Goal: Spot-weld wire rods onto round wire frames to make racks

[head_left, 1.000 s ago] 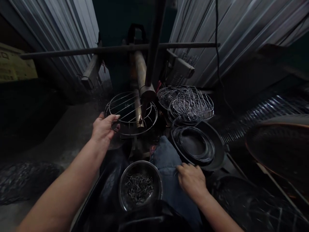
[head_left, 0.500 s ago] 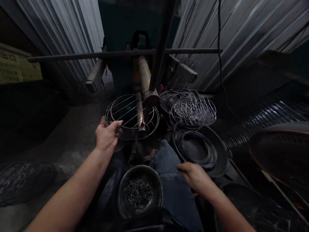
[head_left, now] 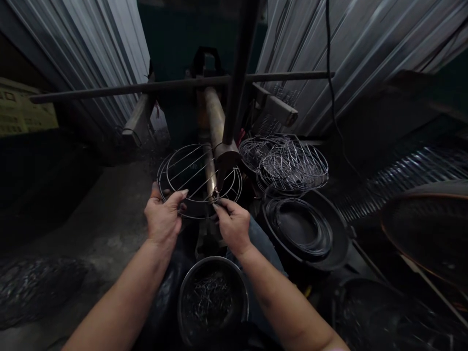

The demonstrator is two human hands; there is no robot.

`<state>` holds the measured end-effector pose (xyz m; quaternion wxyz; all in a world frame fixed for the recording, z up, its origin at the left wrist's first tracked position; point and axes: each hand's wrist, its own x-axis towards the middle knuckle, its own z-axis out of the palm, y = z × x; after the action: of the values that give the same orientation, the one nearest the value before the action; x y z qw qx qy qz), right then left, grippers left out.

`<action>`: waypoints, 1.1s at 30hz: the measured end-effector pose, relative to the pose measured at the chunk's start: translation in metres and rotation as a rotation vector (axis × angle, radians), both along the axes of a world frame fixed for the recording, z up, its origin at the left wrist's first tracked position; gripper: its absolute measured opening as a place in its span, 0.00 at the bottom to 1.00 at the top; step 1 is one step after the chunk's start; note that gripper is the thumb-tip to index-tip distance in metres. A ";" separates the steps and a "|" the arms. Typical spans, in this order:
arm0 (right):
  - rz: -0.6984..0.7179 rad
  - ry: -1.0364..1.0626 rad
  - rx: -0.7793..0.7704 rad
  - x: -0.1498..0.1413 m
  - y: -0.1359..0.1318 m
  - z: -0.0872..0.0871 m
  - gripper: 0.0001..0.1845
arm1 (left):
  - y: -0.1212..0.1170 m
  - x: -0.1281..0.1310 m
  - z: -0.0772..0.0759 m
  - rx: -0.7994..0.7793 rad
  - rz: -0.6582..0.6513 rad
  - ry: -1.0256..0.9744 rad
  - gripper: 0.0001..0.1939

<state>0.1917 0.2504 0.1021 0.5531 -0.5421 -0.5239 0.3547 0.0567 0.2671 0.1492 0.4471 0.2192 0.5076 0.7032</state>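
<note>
A round wire rack (head_left: 190,145) with parallel crossbars lies tilted in front of me, against a brass-coloured metal tube (head_left: 215,119). My left hand (head_left: 164,217) grips its near left rim. My right hand (head_left: 233,225) pinches the near edge of the rack between fingers and thumb, close to the tube's lower end. Below my hands, a steel bowl (head_left: 212,258) holds several short wire pieces (head_left: 206,302). My blue jeans (head_left: 261,243) show behind my right forearm.
To the right lie a pile of finished wire racks (head_left: 291,165) and wire rings in a dark pan (head_left: 303,229). A dark vertical rod (head_left: 241,73) and horizontal bar (head_left: 109,87) cross above the rack. Corrugated metal sheets stand behind, with a concrete floor at left.
My right hand has moved up from my jeans to the rack's near edge. My left hand stays on the rim. The view has shifted slightly, putting the bowl lower.
</note>
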 end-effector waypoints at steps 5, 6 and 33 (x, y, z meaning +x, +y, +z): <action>-0.050 0.139 -0.014 -0.003 -0.007 0.001 0.09 | 0.004 -0.003 -0.003 0.006 -0.012 0.002 0.24; -0.051 0.159 -0.013 -0.003 -0.007 0.002 0.09 | 0.005 -0.004 -0.004 0.009 -0.013 -0.003 0.23; -0.037 0.089 0.026 -0.002 0.013 0.000 0.10 | 0.032 -0.006 -0.013 -0.131 -0.051 -0.058 0.24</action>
<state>0.1899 0.2632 0.1023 0.5892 -0.5280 -0.4934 0.3614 0.0510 0.2993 0.1359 0.4928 0.1818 0.5336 0.6629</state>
